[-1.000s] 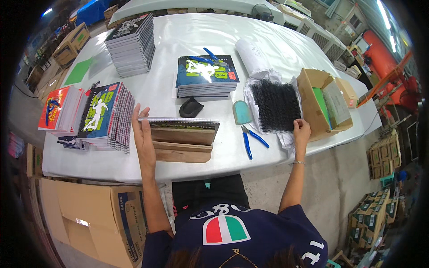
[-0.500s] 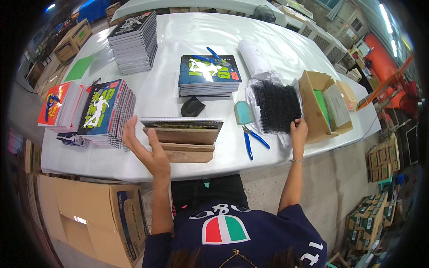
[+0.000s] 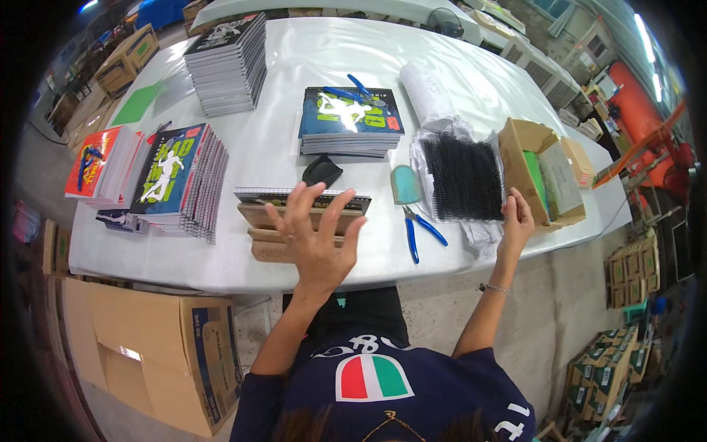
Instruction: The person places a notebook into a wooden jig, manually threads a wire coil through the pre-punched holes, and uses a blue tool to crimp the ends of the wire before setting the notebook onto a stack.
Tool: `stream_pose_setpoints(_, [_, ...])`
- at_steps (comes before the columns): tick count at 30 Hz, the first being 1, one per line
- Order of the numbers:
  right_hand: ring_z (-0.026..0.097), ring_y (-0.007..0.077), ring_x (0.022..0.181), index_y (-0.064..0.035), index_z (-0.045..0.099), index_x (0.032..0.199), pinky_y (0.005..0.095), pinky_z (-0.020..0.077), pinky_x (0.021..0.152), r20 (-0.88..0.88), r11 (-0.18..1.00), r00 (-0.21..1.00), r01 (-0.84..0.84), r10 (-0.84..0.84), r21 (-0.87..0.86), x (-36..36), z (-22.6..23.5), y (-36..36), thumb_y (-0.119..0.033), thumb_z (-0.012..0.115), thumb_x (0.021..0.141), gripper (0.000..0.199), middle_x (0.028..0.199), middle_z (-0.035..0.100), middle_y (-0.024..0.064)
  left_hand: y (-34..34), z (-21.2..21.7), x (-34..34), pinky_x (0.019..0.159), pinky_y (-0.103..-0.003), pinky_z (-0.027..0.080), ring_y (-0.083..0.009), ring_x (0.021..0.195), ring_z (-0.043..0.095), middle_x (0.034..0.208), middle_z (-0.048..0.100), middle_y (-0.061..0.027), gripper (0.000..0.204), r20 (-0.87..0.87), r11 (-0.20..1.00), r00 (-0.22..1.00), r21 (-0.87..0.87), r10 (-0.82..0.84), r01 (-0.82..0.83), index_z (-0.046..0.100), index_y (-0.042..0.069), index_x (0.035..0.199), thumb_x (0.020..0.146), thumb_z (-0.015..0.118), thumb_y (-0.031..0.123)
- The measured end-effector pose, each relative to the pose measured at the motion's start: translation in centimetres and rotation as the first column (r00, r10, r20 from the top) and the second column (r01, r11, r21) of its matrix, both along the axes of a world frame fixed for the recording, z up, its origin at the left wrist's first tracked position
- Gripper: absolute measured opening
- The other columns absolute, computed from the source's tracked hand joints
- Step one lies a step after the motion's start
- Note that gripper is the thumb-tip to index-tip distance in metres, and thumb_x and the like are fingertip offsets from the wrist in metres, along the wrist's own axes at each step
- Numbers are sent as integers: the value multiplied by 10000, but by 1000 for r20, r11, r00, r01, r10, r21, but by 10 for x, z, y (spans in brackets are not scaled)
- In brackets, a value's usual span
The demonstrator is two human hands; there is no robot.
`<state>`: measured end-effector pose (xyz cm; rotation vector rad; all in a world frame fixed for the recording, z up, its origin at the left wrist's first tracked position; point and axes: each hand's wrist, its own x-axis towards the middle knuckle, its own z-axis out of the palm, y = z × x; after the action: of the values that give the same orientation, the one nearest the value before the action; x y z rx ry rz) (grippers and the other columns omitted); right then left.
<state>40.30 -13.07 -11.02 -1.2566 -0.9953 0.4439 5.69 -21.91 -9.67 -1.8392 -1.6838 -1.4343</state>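
My left hand (image 3: 315,237) is raised with fingers spread, hovering over a wooden jig (image 3: 274,234) that carries an unbound notebook (image 3: 258,195) at the table's front edge. It holds nothing. My right hand (image 3: 517,218) rests at the right edge of a pile of black spiral binding coils (image 3: 462,177) lying on white paper; whether it pinches a coil I cannot tell. Blue-handled pliers (image 3: 417,230) lie between the jig and the coils. A stack of blue-covered notebooks (image 3: 347,118) sits beyond the jig with a second pair of blue pliers (image 3: 353,88) on top.
A white table (image 3: 294,59) holds a grey notebook stack (image 3: 228,62) far left, colourful stacks (image 3: 173,173) at left, a paper roll (image 3: 427,92), a teal pad (image 3: 403,184) and an open cardboard box (image 3: 541,173) at right. A large carton (image 3: 147,346) stands on the floor below left.
My left hand has left the jig's left end and swung right and upward, fingers now spread over the jig's middle. My right hand stays by the coils.
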Motion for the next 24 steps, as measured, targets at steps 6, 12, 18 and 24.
stream_pose_setpoints(6, [582, 134, 836, -29, 368, 1351, 255, 496, 827, -234, 943, 938, -189, 256, 274, -67, 48, -14, 5, 648, 892, 539, 982, 583, 55, 16, -2, 15, 1154, -588, -11, -287, 1391, 283, 1366, 419, -85, 512, -17, 991, 1000, -134, -23, 21, 612, 173, 1202, 781, 762, 424])
stream_pose_setpoints(12, [566, 103, 759, -26, 599, 1130, 243, 488, 701, -87, 699, 704, -710, 705, -87, -124, 53, -14, -70, 667, 879, 264, 956, 597, 54, 31, -8, 13, 1146, -615, 18, -277, 1358, 325, 1281, 455, -85, 390, -43, 986, 999, -165, 25, -32, 605, 139, 1005, 762, 772, 395])
stream_pose_setpoints(18, [543, 68, 730, -33, 690, 1046, 243, 460, 668, 107, 591, 599, -718, 794, -367, -159, 52, -16, -136, 684, 878, 197, 910, 655, 14, 32, -5, 13, 1149, -619, 69, -237, 1171, 458, 1043, 536, -49, 300, -40, 986, 999, -164, 30, -36, 596, 129, 955, 787, 727, 341])
stream_pose_setpoints(24, [579, 141, 779, -23, 699, 1030, 282, 462, 730, 280, 619, 553, -721, 785, -313, -169, 54, -15, -142, 649, 904, 181, 905, 667, 59, 32, -5, 13, 1156, -584, 67, -236, 1097, 481, 962, 530, -28, 300, -32, 991, 999, -137, 8, -12, 626, 155, 969, 753, 751, 322])
